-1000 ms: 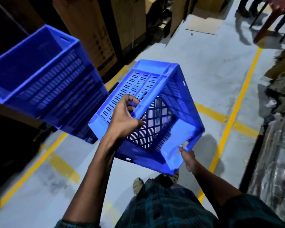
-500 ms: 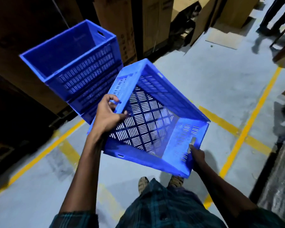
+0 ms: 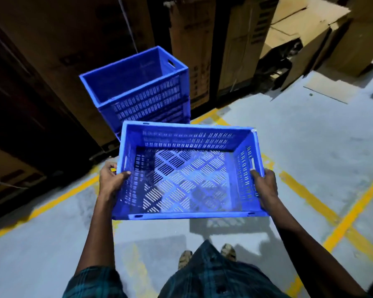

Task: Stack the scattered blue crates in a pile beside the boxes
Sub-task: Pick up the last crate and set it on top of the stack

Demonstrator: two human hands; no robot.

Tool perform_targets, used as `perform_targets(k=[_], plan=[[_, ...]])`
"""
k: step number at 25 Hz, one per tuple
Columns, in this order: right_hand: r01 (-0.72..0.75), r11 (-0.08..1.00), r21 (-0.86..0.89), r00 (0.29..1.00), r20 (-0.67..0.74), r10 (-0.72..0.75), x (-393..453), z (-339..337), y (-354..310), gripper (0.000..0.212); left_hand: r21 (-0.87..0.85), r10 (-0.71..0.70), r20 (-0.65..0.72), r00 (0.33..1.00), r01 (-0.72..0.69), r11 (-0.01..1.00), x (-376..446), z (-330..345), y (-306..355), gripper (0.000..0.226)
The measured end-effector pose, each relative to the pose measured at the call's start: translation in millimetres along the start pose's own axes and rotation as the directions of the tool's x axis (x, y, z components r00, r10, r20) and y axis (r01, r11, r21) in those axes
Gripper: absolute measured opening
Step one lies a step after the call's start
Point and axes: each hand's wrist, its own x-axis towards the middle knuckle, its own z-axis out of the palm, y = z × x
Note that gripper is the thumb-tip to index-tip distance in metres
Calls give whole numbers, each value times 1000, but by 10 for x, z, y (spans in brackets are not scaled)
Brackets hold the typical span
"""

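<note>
We hold a blue plastic crate with slotted walls and a slotted bottom out in front of us, up in the air. It sits level, with its open side facing up, so we can look right down into it. Through the holes in its bottom we can see the floor.

Our left hand grips the left short wall of the crate. The thumb is hooked over the rim to the inside, and the other fingers are wrapped around the outside. Our right hand grips the right short wall the same way, just below the handle hole in that wall. Both hands are closed tight on the crate.

A little past the crate we hold, there is a pile of blue plastic crates standing on the floor. The top one is open at the top and looks empty. More crates sit under it, but we cannot count them. The crate in our hands hides the bottom of the pile.

The pile stands right next to tall brown cardboard boxes, which reach up behind it and to its sides. Farther to the right are more brown boxes, some with open flaps.

The grey concrete floor has yellow painted lines on it. At the bottom we see our dark checked shirt and the tips of our two sandals.
</note>
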Motion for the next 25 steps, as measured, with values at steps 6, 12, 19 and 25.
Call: perform_targets(k=[6,12,19,25], plan=[[198,961,-191,980,23,-197,518,-134,-722,48,-72,-15,-129,992,6,997,-160,145,5,42],[413,854,-318,908,71,-413,1008,-195,-1472,53,-132,94,-271,958,-134,982,-309,456,287,33],[520,814,-259,850,62,-524,1364,120,-2131,46,-67,203,-494,846,-270,961,-69,652,604,27],[574,793,-204,815,42,-579,1731,713,-2686,41,-62,182,-598,781,-271,960,597,690,841,22]])
